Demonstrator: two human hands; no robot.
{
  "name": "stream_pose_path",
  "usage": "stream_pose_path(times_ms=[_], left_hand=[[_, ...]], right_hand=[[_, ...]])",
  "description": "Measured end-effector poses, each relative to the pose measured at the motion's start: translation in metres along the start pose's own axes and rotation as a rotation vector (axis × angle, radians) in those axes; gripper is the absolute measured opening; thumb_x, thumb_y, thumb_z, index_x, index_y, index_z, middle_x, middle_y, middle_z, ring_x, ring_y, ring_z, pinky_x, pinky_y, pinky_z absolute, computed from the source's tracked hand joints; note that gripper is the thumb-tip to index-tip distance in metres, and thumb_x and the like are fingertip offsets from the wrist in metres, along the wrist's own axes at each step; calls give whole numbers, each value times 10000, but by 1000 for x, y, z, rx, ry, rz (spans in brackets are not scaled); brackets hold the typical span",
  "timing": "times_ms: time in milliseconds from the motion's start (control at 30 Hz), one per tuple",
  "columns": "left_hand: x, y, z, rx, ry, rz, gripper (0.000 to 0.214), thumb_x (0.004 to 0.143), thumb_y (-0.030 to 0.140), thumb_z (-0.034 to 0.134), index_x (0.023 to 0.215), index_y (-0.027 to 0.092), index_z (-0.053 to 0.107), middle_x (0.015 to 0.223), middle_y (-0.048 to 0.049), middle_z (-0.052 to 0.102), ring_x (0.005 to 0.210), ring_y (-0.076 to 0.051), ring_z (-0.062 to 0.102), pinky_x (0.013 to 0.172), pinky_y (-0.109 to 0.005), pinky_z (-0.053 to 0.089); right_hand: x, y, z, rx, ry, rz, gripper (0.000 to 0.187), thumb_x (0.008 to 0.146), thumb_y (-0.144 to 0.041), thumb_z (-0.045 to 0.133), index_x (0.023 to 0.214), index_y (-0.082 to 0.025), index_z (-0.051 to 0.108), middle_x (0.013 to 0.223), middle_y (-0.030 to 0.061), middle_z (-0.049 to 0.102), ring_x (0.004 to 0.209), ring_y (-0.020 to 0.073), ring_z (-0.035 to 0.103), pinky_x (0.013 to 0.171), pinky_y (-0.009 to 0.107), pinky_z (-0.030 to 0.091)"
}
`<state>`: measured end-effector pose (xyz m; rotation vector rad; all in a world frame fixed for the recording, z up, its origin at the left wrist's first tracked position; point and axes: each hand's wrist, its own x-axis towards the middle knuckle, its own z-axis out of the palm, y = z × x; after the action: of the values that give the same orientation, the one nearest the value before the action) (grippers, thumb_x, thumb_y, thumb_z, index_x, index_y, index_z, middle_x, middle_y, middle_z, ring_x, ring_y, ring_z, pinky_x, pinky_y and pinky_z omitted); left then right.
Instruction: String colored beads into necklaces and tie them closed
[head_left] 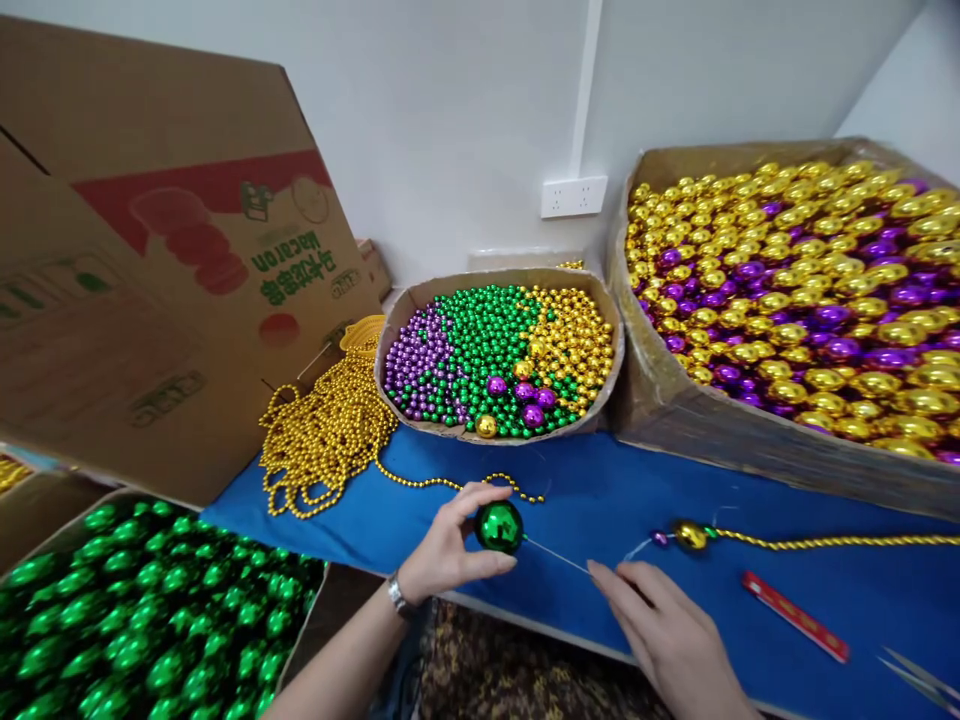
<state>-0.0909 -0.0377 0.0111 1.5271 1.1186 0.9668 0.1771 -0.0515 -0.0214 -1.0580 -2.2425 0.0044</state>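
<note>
My left hand [457, 545] holds a large shiny green ball [499, 527] between thumb and fingers, above the blue cloth near the table's front edge. From the ball's right side a thin clear string [556, 556] runs to my right hand [660, 625], whose thumb and fingertips pinch it. Just past those fingertips, the string leads to a small purple bead [658, 538] and a gold ball [690, 536]. A twisted gold bead strand [832, 541] stretches from there to the right edge.
A cardboard bin [386, 385] holds small purple, green and gold beads. Gold bead strands [322, 440] are heaped beside it. A large box [637, 400] of gold and purple balls stands right; green balls [150, 610] fill one at left. A red strip [795, 616] and scissors [919, 680] lie on the cloth.
</note>
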Motion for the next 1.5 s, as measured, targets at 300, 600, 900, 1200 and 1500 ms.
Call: stream_pose_path(times_ms=[300, 600, 900, 1200, 1500], left_hand=[[4, -6, 37, -447, 109, -56, 653, 572, 252, 824, 1130, 223, 486, 1135, -86, 534, 987, -212, 539, 807, -297, 462], [2, -3, 39, -506, 89, -66, 618, 556, 183, 828, 1085, 197, 509, 1082, -69, 545, 931, -179, 538, 771, -268, 457], [2, -2, 44, -589, 87, -113, 602, 572, 132, 816, 1090, 193, 517, 993, -44, 547, 842, -139, 552, 723, -240, 453], [6, -6, 55, -644, 73, -130, 627, 593, 148, 809, 1138, 204, 505, 1007, -49, 558, 787, -126, 570, 691, -244, 465], [20, 14, 33, -278, -92, -33, 665, 684, 260, 750, 1278, 237, 451, 1276, -118, 499, 1121, -254, 515, 895, -356, 460]], right_hand=[[-1, -6, 15, 339, -47, 116, 277, 944, -266, 390, 954, -193, 657, 755, 38, 630, 666, 118, 639, 607, 180, 514], [-7, -7, 22, 371, -21, 114, 228, 932, -265, 431, 1001, -206, 640, 752, 33, 626, 668, 127, 642, 621, 191, 515], [-14, -7, 28, 381, -31, 145, 248, 930, -289, 428, 1037, -225, 643, 776, 37, 638, 684, 135, 652, 632, 197, 520], [-9, -8, 31, 456, -82, 128, 226, 919, -270, 445, 1063, -229, 613, 903, 51, 681, 839, 139, 672, 736, 176, 524], [-14, -2, 35, 456, -56, 364, 301, 893, -333, 487, 1183, -255, 502, 858, -13, 712, 755, 102, 690, 678, 117, 513]])
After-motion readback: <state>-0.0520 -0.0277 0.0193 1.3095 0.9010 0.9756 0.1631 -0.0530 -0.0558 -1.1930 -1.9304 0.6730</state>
